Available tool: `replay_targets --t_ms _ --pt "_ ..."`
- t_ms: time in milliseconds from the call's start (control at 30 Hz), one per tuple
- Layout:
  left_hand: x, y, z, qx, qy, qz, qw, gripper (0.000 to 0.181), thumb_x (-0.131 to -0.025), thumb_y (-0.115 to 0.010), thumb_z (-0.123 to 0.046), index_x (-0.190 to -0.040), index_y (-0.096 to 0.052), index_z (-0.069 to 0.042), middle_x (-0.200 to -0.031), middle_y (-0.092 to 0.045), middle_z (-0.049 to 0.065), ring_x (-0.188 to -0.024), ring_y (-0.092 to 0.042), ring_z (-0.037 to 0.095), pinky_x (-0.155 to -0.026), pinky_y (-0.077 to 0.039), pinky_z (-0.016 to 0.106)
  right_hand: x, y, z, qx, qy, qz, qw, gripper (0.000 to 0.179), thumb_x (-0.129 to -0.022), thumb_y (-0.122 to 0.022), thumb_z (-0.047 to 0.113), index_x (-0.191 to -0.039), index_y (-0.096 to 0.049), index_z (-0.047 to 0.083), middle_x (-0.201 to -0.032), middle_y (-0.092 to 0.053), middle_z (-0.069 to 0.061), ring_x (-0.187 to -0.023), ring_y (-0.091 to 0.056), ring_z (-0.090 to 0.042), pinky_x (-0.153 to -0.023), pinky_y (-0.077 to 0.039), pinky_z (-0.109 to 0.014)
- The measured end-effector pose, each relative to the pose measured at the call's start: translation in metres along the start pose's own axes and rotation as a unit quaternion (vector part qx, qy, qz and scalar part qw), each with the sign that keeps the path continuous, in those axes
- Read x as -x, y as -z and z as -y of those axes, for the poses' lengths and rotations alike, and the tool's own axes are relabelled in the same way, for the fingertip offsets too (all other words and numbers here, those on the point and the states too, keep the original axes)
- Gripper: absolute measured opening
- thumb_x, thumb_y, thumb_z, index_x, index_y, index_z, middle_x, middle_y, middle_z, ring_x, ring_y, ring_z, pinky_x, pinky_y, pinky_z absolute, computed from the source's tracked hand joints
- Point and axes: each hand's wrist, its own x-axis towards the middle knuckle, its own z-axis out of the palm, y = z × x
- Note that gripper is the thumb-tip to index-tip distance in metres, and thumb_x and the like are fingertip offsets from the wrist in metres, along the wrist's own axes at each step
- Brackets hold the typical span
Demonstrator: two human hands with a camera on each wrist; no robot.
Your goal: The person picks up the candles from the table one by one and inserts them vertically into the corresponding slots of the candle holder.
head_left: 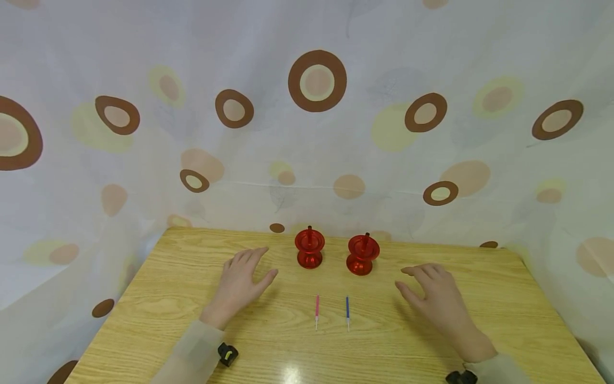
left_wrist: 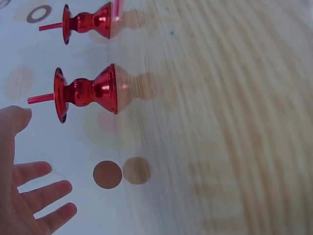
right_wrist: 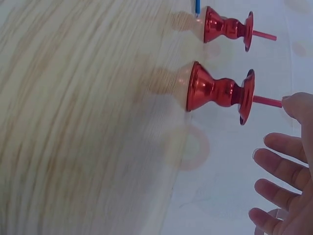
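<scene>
Two shiny red metal candle holders stand upright near the table's back edge, a left one (head_left: 309,259) and a right one (head_left: 360,265), each with a thin stem rising from its dish. In front of them lie a thin pink candle (head_left: 317,306) and a thin blue candle (head_left: 347,308), side by side, white tips toward me. My left hand (head_left: 242,280) hovers left of the holders, fingers relaxed and thumb spread, holding nothing. On the other side my right hand (head_left: 434,296) is likewise loosely spread over the table. Both wrist views show empty fingers and the red holders apart from them.
The light wood table (head_left: 268,352) ends at a white curtain (head_left: 268,160) patterned with brown and yellow circles, which hangs along the back and both sides. A dark strap device (head_left: 227,353) sits at the left wrist, another (head_left: 461,377) at the right.
</scene>
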Motion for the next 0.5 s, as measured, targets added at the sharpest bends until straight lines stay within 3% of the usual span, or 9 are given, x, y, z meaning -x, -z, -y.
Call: replay_targets --t_ms 500 --pt "-0.004 -0.002 -0.005 0.025 0.016 0.027 0.9992 0.065 -0.102 -0.062 -0.052 -0.152 -0.053 -0.012 -0.149 -0.057 0.012 -0.139 -0.047 0.036 -0.111 -0.035 0.066 -0.006 -0.010 0.017 -0.009 0.012 0.018 0.9997 0.030 -0.079 -0.087 0.012 -0.106 -0.075 0.007 -0.097 -0.072 -0.008 -0.094 -0.065 -0.033 -0.081 -0.053 -0.054"
